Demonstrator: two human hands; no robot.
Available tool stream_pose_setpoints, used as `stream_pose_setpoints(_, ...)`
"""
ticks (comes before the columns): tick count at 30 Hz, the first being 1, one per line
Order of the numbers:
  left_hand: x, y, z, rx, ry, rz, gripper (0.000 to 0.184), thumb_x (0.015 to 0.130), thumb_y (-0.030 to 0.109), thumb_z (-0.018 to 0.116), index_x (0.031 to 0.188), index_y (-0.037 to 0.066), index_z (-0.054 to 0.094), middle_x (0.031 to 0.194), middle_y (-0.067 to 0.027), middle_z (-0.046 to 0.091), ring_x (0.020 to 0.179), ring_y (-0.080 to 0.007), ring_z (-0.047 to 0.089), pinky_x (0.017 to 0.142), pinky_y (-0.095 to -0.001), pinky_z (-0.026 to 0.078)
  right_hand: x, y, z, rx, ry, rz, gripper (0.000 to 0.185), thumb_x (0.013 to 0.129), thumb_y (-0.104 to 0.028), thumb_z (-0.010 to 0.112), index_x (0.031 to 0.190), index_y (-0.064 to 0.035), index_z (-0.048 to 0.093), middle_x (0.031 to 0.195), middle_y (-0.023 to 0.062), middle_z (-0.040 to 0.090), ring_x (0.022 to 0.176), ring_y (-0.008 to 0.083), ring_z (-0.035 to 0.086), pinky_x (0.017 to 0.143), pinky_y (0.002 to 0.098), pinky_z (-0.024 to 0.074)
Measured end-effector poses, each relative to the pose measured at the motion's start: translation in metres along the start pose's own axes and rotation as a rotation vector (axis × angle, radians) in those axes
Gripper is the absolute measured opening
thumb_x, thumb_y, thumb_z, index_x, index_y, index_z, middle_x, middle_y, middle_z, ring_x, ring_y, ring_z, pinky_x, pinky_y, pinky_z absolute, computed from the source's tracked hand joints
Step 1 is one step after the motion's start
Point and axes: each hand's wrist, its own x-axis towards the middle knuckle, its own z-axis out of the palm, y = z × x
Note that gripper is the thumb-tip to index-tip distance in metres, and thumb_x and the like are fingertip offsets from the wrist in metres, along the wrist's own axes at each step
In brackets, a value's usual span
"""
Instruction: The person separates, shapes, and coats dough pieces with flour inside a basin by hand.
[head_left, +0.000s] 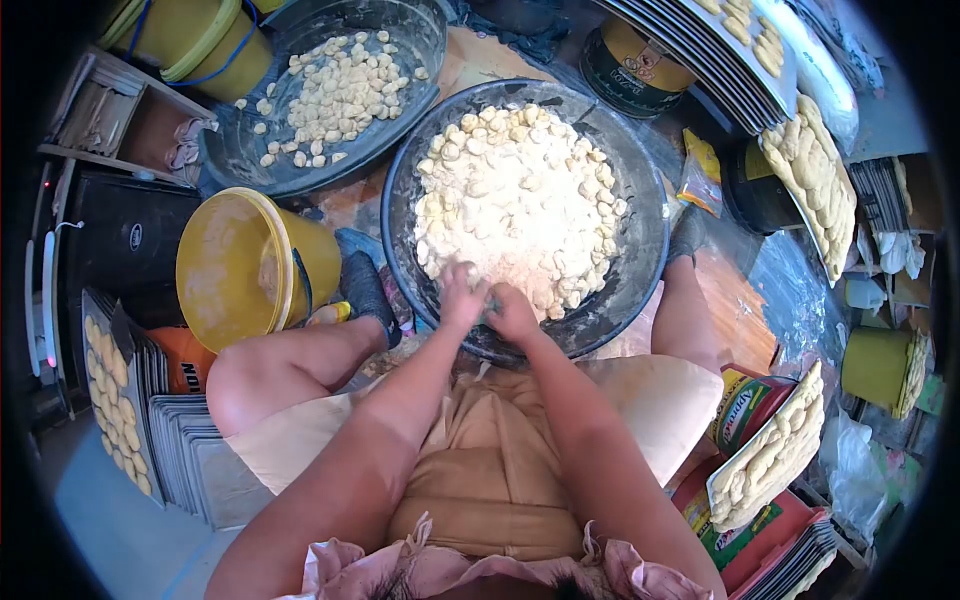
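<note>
A large dark round basin (655, 235) stands between the legs, heaped with floury dough pieces (520, 190). My left hand (464, 298) is over the basin's near edge, its fingers bent at the lower left of the heap. Beside it, my right hand (511, 312) has its fingers closed around something small and greenish, too small to name. The two hands are almost touching. What my left hand holds, if anything, is hidden.
A second basin (235, 150) with loose dough pieces is at the upper left. Near the left knee stands a yellow bucket (225, 270). Trays of shaped dough (770, 450) rest at the right, and stacked trays (200, 460) at the lower left.
</note>
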Motion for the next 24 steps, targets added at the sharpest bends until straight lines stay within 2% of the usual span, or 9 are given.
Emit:
stream_pose_setpoints(2, -0.016, 0.022, -0.005, -0.025, -0.108, -0.049, 0.048, 0.083, 0.032, 0.067, 0.119, 0.004, 0.050, 0.127, -0.0242, 0.049, 0.119, -0.0393, 0.045, 0.100, -0.0447, 0.037, 0.000, 0.017, -0.003, 0.359, 0.023, 0.000, 0.025, 0.080, -0.009, 0.063, 0.101, -0.0065, 0.051, 0.099, 0.0085, 0.058, 0.086, 0.0242, 0.061, 0.076, 0.0367, 0.0507)
stream_pose_setpoints(5, -0.018, 0.025, 0.025, -0.535, -0.046, -0.115, 0.043, 0.081, 0.029, 0.068, 0.111, 0.002, 0.054, 0.106, -0.0212, 0.058, 0.099, -0.0380, 0.056, 0.088, -0.0473, 0.044, -0.010, -0.031, -0.055, 0.748, -0.065, 0.322, 0.025, 0.079, -0.007, 0.064, 0.101, -0.0047, 0.052, 0.095, 0.0070, 0.056, 0.085, 0.0160, 0.059, 0.068, 0.0300, 0.0500)
stream_pose_setpoints(6, -0.021, 0.046, 0.011, -0.742, -0.100, -0.274, 0.046, 0.079, 0.031, 0.069, 0.112, 0.002, 0.056, 0.106, -0.0232, 0.059, 0.099, -0.0390, 0.057, 0.087, -0.0452, 0.046, -0.014, -0.038, -0.066, 0.617, -0.041, 0.318, 0.030, 0.079, -0.008, 0.065, 0.107, -0.0052, 0.055, 0.100, 0.0091, 0.057, 0.085, 0.0146, 0.059, 0.063, 0.0262, 0.0489)
stream_pose_setpoints(10, -0.007, 0.006, 0.019, -0.002, -0.598, -0.039, 0.081, 0.073, 0.045, 0.073, 0.138, 0.011, 0.040, 0.124, -0.0259, 0.051, 0.111, -0.0386, 0.054, 0.094, -0.0429, 0.044, -0.022, -0.049, -0.125, -0.013, -0.204, 0.123, 0.049, 0.076, -0.016, 0.069, 0.122, -0.0060, 0.055, 0.111, 0.0145, 0.058, 0.091, 0.0199, 0.061, 0.076, 0.0321, 0.0505)
stream_pose_setpoints(14, -0.065, 0.061, -0.025, 0.446, -0.601, 0.165, 0.089, 0.070, 0.040, 0.077, 0.143, 0.019, 0.031, 0.145, -0.0260, 0.029, 0.115, -0.0400, 0.052, 0.092, -0.0489, 0.047, -0.041, -0.075, -0.170, -0.163, -0.099, -0.040, 0.046, 0.076, -0.020, 0.069, 0.118, -0.0046, 0.058, 0.109, 0.0177, 0.060, 0.097, 0.0274, 0.060, 0.084, 0.0358, 0.0486)
stream_pose_setpoints(17, -0.069, 0.053, -0.007, 0.395, -0.465, 0.216, 0.082, 0.067, 0.033, 0.080, 0.137, 0.014, 0.040, 0.140, -0.0255, 0.035, 0.112, -0.0405, 0.053, 0.091, -0.0471, 0.047, -0.052, -0.095, -0.183, -0.035, -0.043, 0.126, 0.046, 0.076, -0.021, 0.069, 0.118, -0.0050, 0.058, 0.112, 0.0194, 0.061, 0.102, 0.0306, 0.060, 0.089, 0.0376, 0.0472)
stream_pose_setpoints(20, -0.051, 0.037, 0.003, 0.194, -0.436, 0.250, 0.063, 0.067, 0.021, 0.078, 0.122, 0.007, 0.050, 0.124, -0.0225, 0.049, 0.100, -0.0358, 0.059, 0.087, -0.0420, 0.048, -0.050, -0.087, -0.184, -0.305, 0.013, -0.026, 0.048, 0.077, -0.023, 0.069, 0.120, -0.0056, 0.057, 0.114, 0.0193, 0.061, 0.105, 0.0309, 0.059, 0.091, 0.0381, 0.0460)
stream_pose_setpoints(23, -0.028, 0.027, 0.006, -0.147, -0.472, 0.140, 0.045, 0.067, 0.010, 0.073, 0.107, 0.004, 0.053, 0.104, -0.0150, 0.057, 0.089, -0.0270, 0.060, 0.082, -0.0355, 0.049, -0.042, -0.085, -0.182, -0.347, -0.139, 0.036, 0.052, 0.076, -0.024, 0.071, 0.123, -0.0078, 0.055, 0.121, 0.0202, 0.057, 0.112, 0.0352, 0.055, 0.096, 0.0386, 0.0433)
stream_pose_setpoints(24, -0.024, 0.048, -0.011, -0.430, -0.641, -0.126, 0.040, 0.068, 0.006, 0.068, 0.105, 0.005, 0.052, 0.095, -0.0095, 0.058, 0.087, -0.0193, 0.057, 0.078, -0.0312, 0.049, -0.039, -0.078, -0.176, -0.339, -0.176, 0.015, 0.052, 0.076, -0.025, 0.072, 0.122, -0.0070, 0.055, 0.117, 0.0194, 0.059, 0.107, 0.0327, 0.057, 0.092, 0.0381, 0.0451)
